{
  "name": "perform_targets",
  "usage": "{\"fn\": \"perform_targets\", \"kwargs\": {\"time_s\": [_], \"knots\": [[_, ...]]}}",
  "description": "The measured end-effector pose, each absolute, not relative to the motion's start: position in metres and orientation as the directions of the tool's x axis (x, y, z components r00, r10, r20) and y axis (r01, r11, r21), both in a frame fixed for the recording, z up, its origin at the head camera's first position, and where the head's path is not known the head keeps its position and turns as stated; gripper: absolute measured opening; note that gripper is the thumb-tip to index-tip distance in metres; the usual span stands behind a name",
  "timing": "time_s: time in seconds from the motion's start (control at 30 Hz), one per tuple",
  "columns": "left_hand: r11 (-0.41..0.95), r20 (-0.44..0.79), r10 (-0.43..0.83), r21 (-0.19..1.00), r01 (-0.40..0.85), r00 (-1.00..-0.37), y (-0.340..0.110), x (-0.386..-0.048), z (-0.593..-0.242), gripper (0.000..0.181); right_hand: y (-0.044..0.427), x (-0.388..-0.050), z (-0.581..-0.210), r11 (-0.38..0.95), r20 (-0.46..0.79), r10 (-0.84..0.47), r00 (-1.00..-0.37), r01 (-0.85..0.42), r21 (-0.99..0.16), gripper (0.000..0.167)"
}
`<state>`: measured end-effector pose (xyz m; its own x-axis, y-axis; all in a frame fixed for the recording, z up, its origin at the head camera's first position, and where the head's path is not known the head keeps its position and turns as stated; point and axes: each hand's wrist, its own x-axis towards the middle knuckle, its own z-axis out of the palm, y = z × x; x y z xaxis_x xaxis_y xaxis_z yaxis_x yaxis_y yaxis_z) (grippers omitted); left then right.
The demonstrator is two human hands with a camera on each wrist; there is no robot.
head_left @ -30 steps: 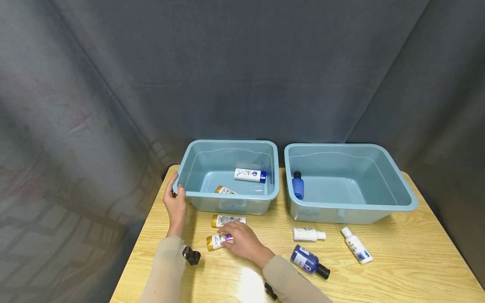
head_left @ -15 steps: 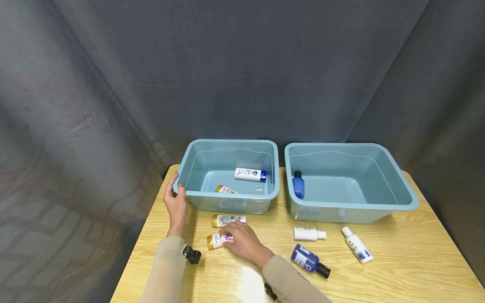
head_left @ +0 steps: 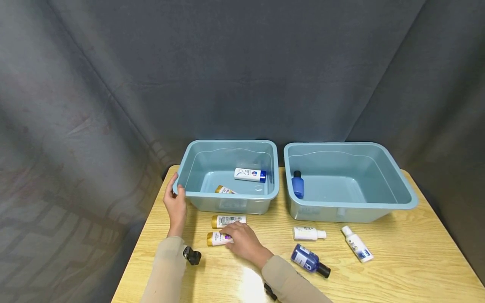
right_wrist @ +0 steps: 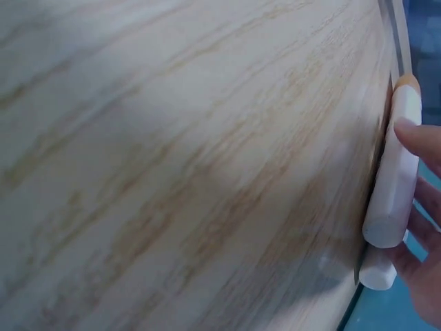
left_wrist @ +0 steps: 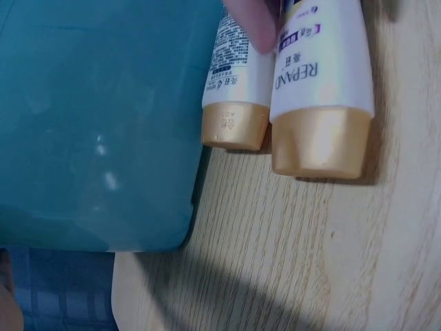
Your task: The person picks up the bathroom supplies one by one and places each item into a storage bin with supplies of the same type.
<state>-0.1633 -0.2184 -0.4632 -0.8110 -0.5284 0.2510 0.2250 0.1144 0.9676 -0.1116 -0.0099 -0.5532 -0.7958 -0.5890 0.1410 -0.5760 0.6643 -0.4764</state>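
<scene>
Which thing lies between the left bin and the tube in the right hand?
A second gold-capped tube, lying on the table beside the held tube. The head view and the left wrist view both show it.

"REPAND" on front gold-capped tube (left_wrist: 321, 89), blurred fine print on rear tube (left_wrist: 238, 86)

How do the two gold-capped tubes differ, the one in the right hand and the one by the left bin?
Face: the near tube shows large REPAND and purple lettering; the far tube shows dense small print.
Hold: the right hand pinches the near tube, not the far tube.
Place: the far tube lies closer to the left bin than the near tube.
Shared: both are white, gold caps toward the person's left.
</scene>
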Motion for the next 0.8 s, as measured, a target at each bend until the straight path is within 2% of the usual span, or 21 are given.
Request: {"fn": "perform_targets", "kwargs": {"time_s": [0.57,0.8], "knots": [[0.109,0.257,-0.544,0.966,0.236,-0.799,-0.2184,-0.1640,-0.4629,0.044,-0.0099,-0.1120,-0.5541,0.653,0.116,-0.593,-0.797,-0.559,-0.511,0.047],[0.100,0.260,-0.544,0.964,0.246,-0.798,-0.2179,-0.1648,-0.4645,0.044,-0.0095,-0.1131,-0.5539,0.655,0.123,-0.604,-0.787,-0.579,-0.486,0.046]]}}
